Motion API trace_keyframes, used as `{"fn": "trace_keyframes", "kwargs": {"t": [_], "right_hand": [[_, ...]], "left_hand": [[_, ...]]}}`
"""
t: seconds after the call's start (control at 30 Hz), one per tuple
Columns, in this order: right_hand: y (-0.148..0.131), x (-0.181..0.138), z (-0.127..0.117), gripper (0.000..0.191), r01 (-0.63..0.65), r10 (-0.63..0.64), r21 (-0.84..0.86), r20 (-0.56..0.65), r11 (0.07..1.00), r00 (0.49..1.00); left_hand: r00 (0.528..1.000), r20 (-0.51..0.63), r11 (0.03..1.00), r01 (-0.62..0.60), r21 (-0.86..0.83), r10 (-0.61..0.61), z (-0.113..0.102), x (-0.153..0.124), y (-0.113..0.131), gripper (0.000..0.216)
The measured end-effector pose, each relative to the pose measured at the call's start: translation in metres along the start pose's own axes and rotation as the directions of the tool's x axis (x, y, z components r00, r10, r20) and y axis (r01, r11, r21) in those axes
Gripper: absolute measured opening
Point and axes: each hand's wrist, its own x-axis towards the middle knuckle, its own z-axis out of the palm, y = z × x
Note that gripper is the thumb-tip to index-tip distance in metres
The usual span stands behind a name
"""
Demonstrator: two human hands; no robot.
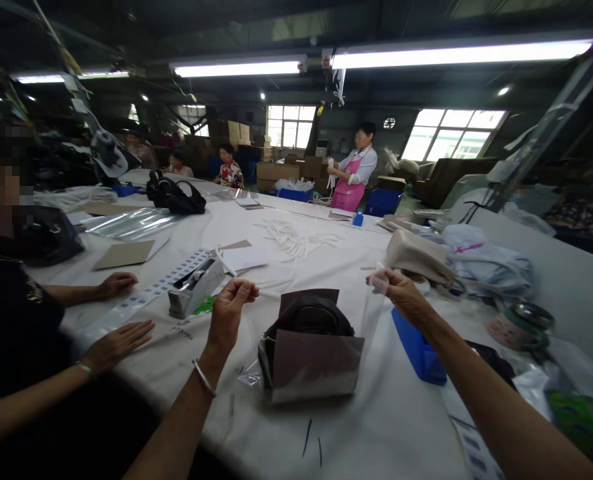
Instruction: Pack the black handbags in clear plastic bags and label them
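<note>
A dark handbag (306, 320) with a looped handle stands on the white table in front of me. A brown card (319, 363) covers its front, and another card rises behind the handle. A clear plastic bag (371, 320) surrounds the handbag, its film stretching up at the right. My right hand (401, 293) pinches the upper right edge of that film. On the other side, my left hand (231, 310), with a bracelet at the wrist, is closed in a pinch at the bag's left; the film at these fingertips is very faint.
A tape dispenser (193, 290) stands left, near a co-worker's hands (119, 343). At right are a blue holder (419, 350), a beige bag (416, 257) and a lidded mug (519, 325). White strips (299, 237) and a black bag (176, 193) lie farther back.
</note>
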Motion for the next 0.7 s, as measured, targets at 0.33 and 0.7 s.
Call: {"fn": "trace_keyframes", "kwargs": {"t": [0.33,0.7], "right_hand": [[0.006,-0.014,-0.012,0.042,-0.222,0.232,0.353,0.013,0.909,0.973],[0.001,-0.016,-0.008,0.040,-0.056,0.066,-0.212,0.042,0.976,0.997]], "left_hand": [[0.985,-0.170,0.999,-0.032,-0.027,0.027,0.001,0.006,-0.007,0.025],[0.994,0.108,0.991,0.005,0.131,-0.019,-0.003,-0.005,-0.015,0.032]]}}
